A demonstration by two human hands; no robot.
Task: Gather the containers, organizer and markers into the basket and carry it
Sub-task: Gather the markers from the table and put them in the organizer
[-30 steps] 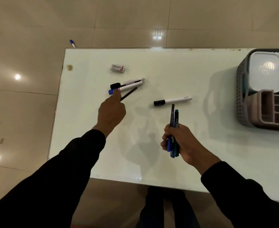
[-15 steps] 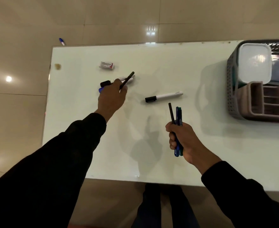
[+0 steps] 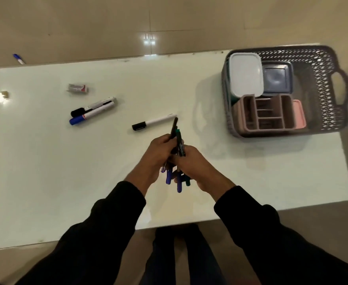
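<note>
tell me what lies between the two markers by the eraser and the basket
In the head view, one black-capped white marker lies between the marker pair and the basket; otherwise bare table.

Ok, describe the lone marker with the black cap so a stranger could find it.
Start at the white table and find the hands joined near its middle. Just beyond them lies the lone marker, white-barrelled, black cap pointing left. Unlike the pair of markers farther left, it lies by itself, touching no other on the table.

A small eraser in a printed sleeve (image 3: 77,88) lies on the white table (image 3: 45,161) at ten o'clock. A small tan scrap (image 3: 4,95) sits near the table's nine o'clock edge.
</note>
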